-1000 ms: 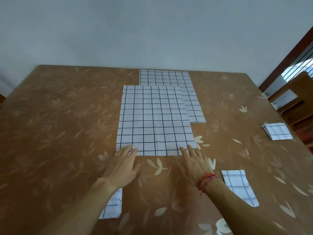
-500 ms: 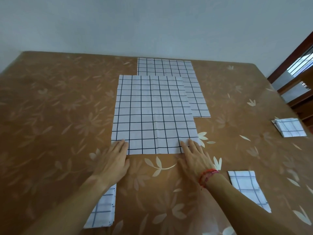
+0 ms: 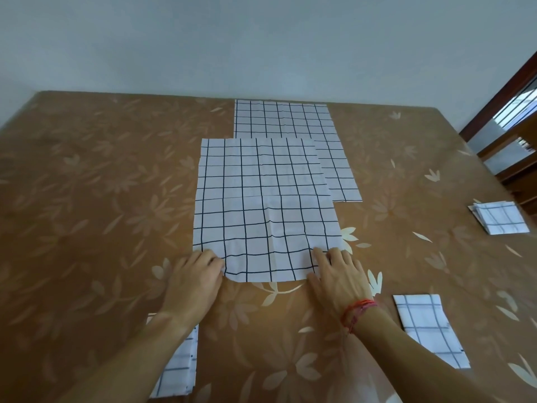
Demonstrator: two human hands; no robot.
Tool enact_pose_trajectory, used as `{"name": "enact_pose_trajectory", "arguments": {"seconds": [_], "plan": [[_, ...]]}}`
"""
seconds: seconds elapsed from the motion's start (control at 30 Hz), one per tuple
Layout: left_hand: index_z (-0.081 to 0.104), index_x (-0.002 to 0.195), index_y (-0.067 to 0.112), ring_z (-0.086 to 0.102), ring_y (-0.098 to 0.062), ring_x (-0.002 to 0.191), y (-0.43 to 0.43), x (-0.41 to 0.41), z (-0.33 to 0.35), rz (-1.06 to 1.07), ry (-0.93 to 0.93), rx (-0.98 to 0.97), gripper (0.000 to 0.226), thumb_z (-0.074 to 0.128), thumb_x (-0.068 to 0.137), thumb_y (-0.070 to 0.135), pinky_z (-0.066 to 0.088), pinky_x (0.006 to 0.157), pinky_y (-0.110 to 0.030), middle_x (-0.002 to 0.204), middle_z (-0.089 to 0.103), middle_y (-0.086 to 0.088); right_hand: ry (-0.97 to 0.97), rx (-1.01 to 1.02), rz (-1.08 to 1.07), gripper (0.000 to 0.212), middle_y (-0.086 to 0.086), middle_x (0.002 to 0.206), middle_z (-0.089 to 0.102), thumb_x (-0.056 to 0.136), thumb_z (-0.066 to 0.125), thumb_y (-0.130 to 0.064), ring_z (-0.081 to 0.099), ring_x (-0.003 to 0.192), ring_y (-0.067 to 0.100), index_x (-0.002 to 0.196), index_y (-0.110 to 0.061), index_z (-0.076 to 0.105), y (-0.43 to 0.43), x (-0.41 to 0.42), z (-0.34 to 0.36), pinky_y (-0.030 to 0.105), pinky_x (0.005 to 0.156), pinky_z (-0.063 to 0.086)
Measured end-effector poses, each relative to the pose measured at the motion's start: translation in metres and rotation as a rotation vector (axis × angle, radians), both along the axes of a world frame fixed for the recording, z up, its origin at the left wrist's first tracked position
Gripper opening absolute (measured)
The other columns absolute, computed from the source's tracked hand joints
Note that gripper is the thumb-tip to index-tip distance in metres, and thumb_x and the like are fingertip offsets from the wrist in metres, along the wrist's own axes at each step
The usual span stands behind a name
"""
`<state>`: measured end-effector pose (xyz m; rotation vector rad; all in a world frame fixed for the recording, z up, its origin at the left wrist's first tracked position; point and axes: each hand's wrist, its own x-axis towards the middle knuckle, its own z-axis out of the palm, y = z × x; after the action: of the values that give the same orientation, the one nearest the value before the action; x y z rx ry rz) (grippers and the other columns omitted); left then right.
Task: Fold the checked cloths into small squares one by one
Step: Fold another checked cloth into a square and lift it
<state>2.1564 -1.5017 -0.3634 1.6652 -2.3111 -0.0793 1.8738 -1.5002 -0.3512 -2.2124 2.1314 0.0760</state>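
A white checked cloth [image 3: 261, 205] lies spread flat in the middle of the brown flowered table [image 3: 87, 199]. It overlaps a second spread checked cloth [image 3: 290, 120] further back. My left hand [image 3: 197, 274] pinches the front cloth's near left corner with curled fingers. My right hand [image 3: 337, 271], with a red thread at its wrist, pinches the near right corner. The near edge bows slightly between the two hands.
Three folded checked cloths lie around: one stack [image 3: 499, 219] at the right edge, one [image 3: 427, 327] near my right forearm, one [image 3: 180, 370] partly under my left forearm. Wooden furniture [image 3: 517, 146] stands past the table's right side. A wall runs behind.
Both hands went from lying flat at the cloth's near edge to curling their fingers on its two near corners. The near edge now bows a little.
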Motion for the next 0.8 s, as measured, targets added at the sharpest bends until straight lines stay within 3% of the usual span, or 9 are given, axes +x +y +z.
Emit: {"name": "enact_pose_trajectory", "arguments": {"seconds": [0.13, 0.23, 0.33, 0.43, 0.5, 0.57, 0.63, 0.7, 0.8], "plan": [[0.058, 0.077, 0.022, 0.054, -0.014, 0.073, 0.002, 0.0, 0.01, 0.075, 0.132, 0.029, 0.017, 0.063, 0.085, 0.009, 0.043, 0.063, -0.032, 0.077, 0.056, 0.013, 0.026, -0.03, 0.036, 0.038, 0.0, 0.095, 0.057, 0.082, 0.05, -0.045, 0.056, 0.09, 0.024, 0.111, -0.023, 0.059, 0.004, -0.006, 0.003, 0.035, 0.076, 0.046], [0.054, 0.081, 0.022, 0.05, -0.011, 0.066, 0.003, 0.002, 0.025, 0.058, 0.236, 0.046, 0.017, 0.06, 0.09, 0.009, 0.045, 0.057, -0.034, 0.071, 0.052, 0.015, 0.016, -0.056, 0.041, 0.066, 0.002, 0.097, 0.059, 0.065, 0.054, -0.067, 0.059, 0.087, 0.025, 0.114, -0.023, 0.06, 0.012, -0.01, 0.009, 0.037, 0.068, 0.051], [0.054, 0.086, 0.02, 0.048, -0.007, 0.059, 0.005, 0.007, 0.041, 0.01, 0.292, 0.067, 0.014, 0.057, 0.093, 0.009, 0.042, 0.052, -0.03, 0.066, 0.049, 0.015, 0.006, -0.065, 0.032, 0.078, 0.006, 0.105, 0.06, 0.056, 0.065, -0.069, 0.06, 0.092, 0.027, 0.119, -0.022, 0.059, 0.016, -0.009, 0.017, 0.038, 0.066, 0.053], [0.054, 0.089, 0.023, 0.051, -0.007, 0.06, 0.01, 0.014, 0.056, -0.005, 0.327, 0.097, 0.013, 0.053, 0.096, 0.013, 0.043, 0.052, -0.027, 0.071, 0.059, 0.013, 0.004, -0.052, 0.004, 0.065, 0.01, 0.099, 0.064, 0.047, 0.088, -0.032, 0.064, 0.081, 0.031, 0.107, -0.019, 0.066, 0.014, -0.012, 0.013, 0.038, 0.057, 0.052], [0.055, 0.089, 0.023, 0.055, -0.005, 0.063, 0.015, 0.019, 0.067, -0.031, 0.324, 0.076, 0.012, 0.054, 0.096, 0.014, 0.045, 0.054, -0.023, 0.076, 0.063, 0.013, -0.102, 0.042, -0.086, 0.048, 0.005, 0.092, 0.066, 0.047, 0.084, -0.012, 0.066, 0.081, 0.032, 0.091, -0.024, 0.07, 0.015, -0.027, 0.003, 0.038, 0.057, 0.054], [0.056, 0.091, 0.024, 0.057, -0.005, 0.07, 0.018, 0.024, 0.077, -0.025, 0.319, 0.059, 0.01, 0.052, 0.097, 0.018, 0.049, 0.057, -0.027, 0.078, 0.061, 0.014, -0.296, 0.093, -0.19, 0.023, -0.005, 0.087, 0.065, 0.066, 0.073, -0.021, 0.067, 0.087, 0.028, 0.085, -0.032, 0.068, 0.017, -0.035, 0.007, 0.035, 0.064, 0.056], [0.055, 0.092, 0.027, 0.056, -0.005, 0.071, 0.019, 0.031, 0.082, 0.005, 0.327, 0.04, 0.011, 0.046, 0.098, 0.025, 0.049, 0.058, -0.032, 0.076, 0.057, 0.016, -0.387, 0.053, -0.175, 0.009, -0.005, 0.084, 0.066, 0.08, 0.065, -0.03, 0.064, 0.076, 0.02, 0.088, -0.032, 0.067, 0.016, -0.033, 0.025, 0.024, 0.059, 0.048], [0.054, 0.093, 0.029, 0.056, -0.006, 0.069, 0.02, 0.037, 0.084, 0.028, 0.349, 0.048, 0.012, 0.043, 0.096, 0.03, 0.049, 0.057, -0.035, 0.074, 0.057, 0.014, -0.46, -0.065, -0.197, 0.007, -0.004, 0.082, 0.068, 0.079, 0.068, -0.033, 0.062, 0.072, 0.019, 0.085, -0.03, 0.07, 0.013, -0.032, 0.048, 0.026, 0.058, 0.046], [0.054, 0.093, 0.032, 0.059, -0.01, 0.064, 0.026, 0.04, 0.089, 0.05, 0.417, 0.088, 0.009, 0.047, 0.097, 0.028, 0.051, 0.059, -0.039, 0.072, 0.061, 0.01, -0.527, -0.045, -0.176, 0.006, -0.004, 0.088, 0.07, 0.076, 0.074, -0.032, 0.064, 0.084, 0.019, 0.08, -0.031, 0.069, 0.013, -0.036, 0.067, 0.027, 0.071, 0.047]]}}
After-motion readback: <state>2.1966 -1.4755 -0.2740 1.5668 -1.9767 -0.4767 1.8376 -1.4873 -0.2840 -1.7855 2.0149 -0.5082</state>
